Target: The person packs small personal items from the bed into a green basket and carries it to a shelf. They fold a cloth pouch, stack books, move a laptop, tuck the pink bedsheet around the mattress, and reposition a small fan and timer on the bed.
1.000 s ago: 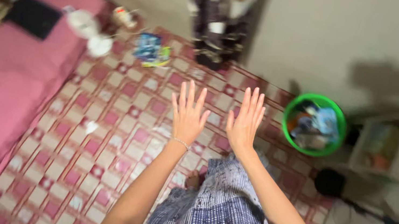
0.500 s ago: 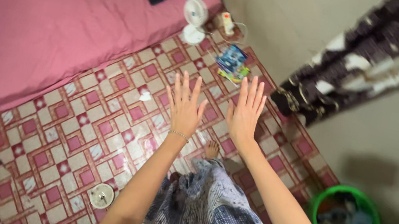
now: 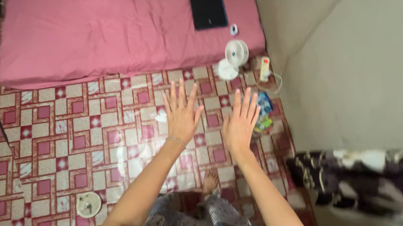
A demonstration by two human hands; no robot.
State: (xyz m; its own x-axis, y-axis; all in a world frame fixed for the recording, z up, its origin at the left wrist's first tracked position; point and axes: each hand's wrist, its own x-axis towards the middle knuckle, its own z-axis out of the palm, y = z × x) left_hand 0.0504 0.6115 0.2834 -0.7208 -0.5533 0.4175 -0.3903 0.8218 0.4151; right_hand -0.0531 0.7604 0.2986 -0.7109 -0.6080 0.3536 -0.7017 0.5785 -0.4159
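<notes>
Both hands flat, fingers spread, grasping nothing: left hand [image 3: 181, 116], right hand [image 3: 240, 126] (pointing toward pink mattress [image 3: 106, 24]).

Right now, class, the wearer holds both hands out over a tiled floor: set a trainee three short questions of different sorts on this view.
1. True or false: the left hand holds the fan.
2. Which lies on the pink mattress? A) a black tablet B) a green tub C) a shoe
3. Fill in: the fingers of the right hand are ____.

Key: 1 false, both hands are empty. 2 A. 3 spread.
</notes>
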